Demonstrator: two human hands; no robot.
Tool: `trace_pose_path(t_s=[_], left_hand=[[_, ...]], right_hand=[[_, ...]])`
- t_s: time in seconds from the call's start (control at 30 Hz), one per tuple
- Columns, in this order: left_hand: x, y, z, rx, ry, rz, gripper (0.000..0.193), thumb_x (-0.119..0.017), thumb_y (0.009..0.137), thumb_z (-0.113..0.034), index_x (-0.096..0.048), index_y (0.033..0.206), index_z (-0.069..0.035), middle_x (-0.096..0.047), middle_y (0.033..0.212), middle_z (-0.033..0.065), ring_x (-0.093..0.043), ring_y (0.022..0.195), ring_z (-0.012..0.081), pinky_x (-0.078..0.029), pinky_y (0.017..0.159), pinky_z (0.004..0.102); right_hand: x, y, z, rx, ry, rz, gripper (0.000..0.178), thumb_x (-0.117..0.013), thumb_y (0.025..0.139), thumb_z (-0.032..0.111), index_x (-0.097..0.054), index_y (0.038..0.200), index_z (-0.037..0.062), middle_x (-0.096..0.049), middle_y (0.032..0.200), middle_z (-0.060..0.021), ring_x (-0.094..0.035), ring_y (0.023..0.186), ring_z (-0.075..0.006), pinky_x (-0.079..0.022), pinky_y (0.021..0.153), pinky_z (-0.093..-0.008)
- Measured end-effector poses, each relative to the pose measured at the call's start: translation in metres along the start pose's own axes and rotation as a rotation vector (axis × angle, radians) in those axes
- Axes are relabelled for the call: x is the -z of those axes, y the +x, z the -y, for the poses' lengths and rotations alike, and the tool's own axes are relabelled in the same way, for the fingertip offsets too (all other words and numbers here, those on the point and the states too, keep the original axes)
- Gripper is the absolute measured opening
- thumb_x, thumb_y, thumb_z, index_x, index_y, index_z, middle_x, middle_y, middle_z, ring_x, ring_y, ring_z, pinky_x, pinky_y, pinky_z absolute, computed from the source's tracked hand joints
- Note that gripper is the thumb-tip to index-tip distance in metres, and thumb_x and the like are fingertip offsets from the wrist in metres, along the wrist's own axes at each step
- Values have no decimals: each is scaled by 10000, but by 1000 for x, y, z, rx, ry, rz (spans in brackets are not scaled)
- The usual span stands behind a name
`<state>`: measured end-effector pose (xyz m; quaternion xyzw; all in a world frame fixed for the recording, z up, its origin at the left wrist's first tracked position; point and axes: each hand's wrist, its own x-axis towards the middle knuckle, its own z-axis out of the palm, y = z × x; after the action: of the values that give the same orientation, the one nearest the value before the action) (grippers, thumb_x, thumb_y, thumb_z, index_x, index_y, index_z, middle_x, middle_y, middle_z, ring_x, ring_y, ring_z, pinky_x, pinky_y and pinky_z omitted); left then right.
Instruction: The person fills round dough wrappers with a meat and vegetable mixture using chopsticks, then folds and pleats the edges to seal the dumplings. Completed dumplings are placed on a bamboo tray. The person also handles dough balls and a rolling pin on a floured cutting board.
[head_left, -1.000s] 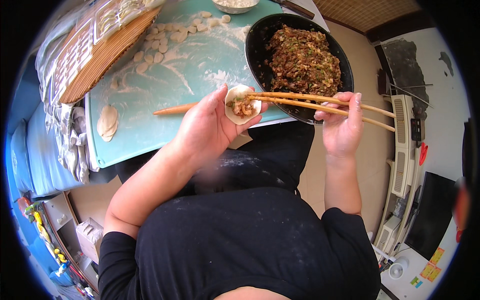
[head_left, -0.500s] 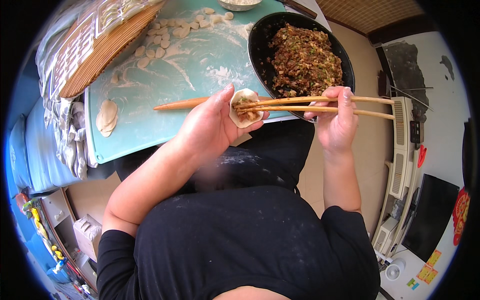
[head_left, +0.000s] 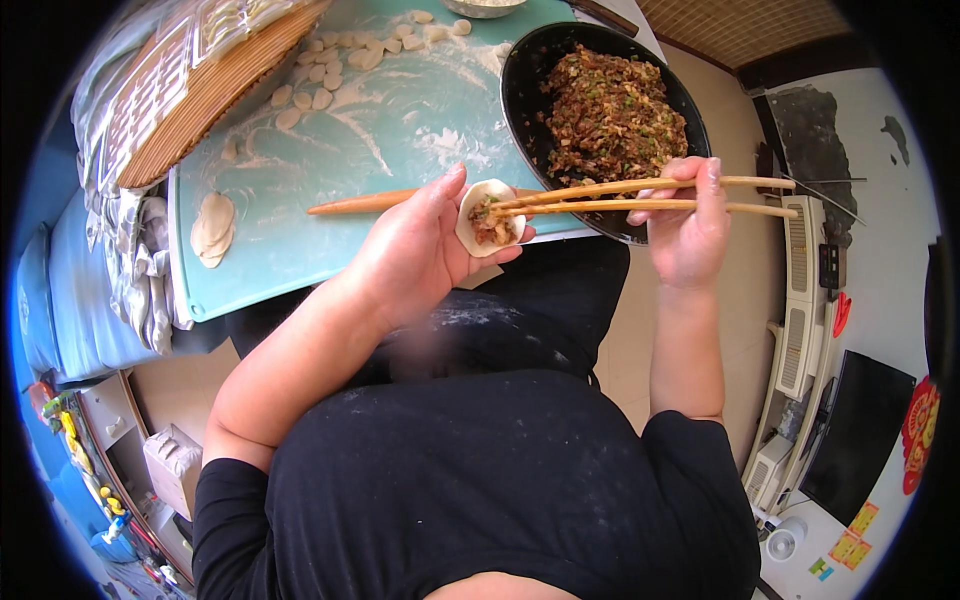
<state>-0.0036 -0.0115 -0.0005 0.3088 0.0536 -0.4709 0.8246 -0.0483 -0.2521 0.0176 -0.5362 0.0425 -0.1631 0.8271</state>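
Observation:
My left hand (head_left: 415, 240) cradles a round dumpling wrapper (head_left: 467, 232) on its fingers, palm up. Minced filling (head_left: 492, 230) sits in the wrapper's middle. In my right hand (head_left: 692, 230) is a pair of wooden chopsticks (head_left: 600, 188), their tips touching the filling. Just beyond the hands, a black pan (head_left: 520, 105) holds a heap of brown filling with green bits (head_left: 620, 115). A tapered wooden rolling pin (head_left: 360, 203) lies behind my left hand, which partly hides it.
The floured green mat (head_left: 270, 250) bears a small pile of flat wrappers (head_left: 213, 230) at left and several dough pieces (head_left: 370, 58) farther back. A round slatted tray (head_left: 215, 110) with white plastic trays overhangs the left side. A bowl (head_left: 485, 8) stands at the far edge.
My right hand has moved slightly right and up, drawing the chopsticks a little way to the right. Their tips now lie nearer the wrapper's right part. My left hand stays nearly still.

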Motion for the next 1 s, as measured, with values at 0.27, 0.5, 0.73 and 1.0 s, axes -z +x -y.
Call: trace_pose_path(t_s=[0.27, 0.5, 0.73, 1.0], left_hand=[[1, -1, -4, 79, -35, 125, 572, -221, 967, -414, -415, 1211, 66, -517, 1157, 223, -549, 1056, 318, -514, 843, 345], [0, -3, -3, 68, -50, 94, 582, -214, 969, -408, -407, 1216, 81, -502, 1172, 220, -535, 1074, 320, -509, 854, 352], [1, -2, -2, 63, -46, 102, 572, -222, 971, -403, -405, 1227, 76, -475, 1214, 199, -525, 1089, 307, -485, 889, 350], [-2, -5, -2, 34, -3, 47, 563, -215, 973, -394, -396, 1238, 68, -487, 1204, 189, -525, 1091, 299, -477, 898, 341]], right_hand=[[6, 12, 3, -32, 0, 221, 326, -363, 962, 287, -513, 809, 42, -531, 645, -90, -564, 524, -194, -513, 469, -309], [9, 16, 1, 27, 16, 246, 329, -367, 961, 284, -516, 806, 34, -536, 652, -94, -564, 525, -193, -519, 467, -315], [9, 14, -7, 28, -3, 209, 328, -389, 955, 294, -518, 818, 25, -544, 647, -95, -580, 528, -202, -525, 475, -326], [2, 9, -11, 26, -2, 194, 310, -398, 952, 280, -513, 809, 30, -549, 658, -101, -574, 516, -199, -525, 481, -334]])
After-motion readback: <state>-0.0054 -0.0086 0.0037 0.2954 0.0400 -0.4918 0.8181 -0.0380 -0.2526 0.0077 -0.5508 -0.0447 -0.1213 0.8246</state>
